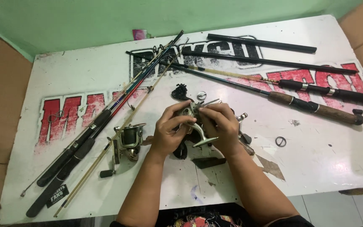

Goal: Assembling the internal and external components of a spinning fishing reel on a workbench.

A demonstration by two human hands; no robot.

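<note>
Currently working a silver-grey metal spinning reel body (195, 122), held up just above the white painted desk (316, 159), near its middle. Left hand (169, 130) closed around the reel's left side, fingers curled over the housing. Right hand (221, 126) gripping the right side, thumb and forefinger pinched at the top of the body where a thin metal stem sticks out. Reel foot pointing down and toward the wearer, showing between the two palms.

Advice for the step, as a judgement only:
- Keep left hand as the clamp, right hand doing the fine work; no swapping mid-turn.
- Hold low over the desk so any dropped small part lands close, not on the floor.
- Loose bits already lying near: small silver round cap (201, 95), black reel part (180, 92), dark metal ring (280, 141) off to the right. Keep them grouped, in removal order.
- Turn gently; can't tell from this view what fastener sits under the fingertips, too hidden.

Surroundings: second complete spinning reel with dark spool (129, 141) resting on the desk just left of the left forearm, apart from it. Bundle of dark fishing rods (106, 122) lying diagonally at left; cork-handled rod (316, 110) and other black rod sections at upper right, well clear of both hands. Dark flat scrap (209, 162) lying below the hands.
</note>
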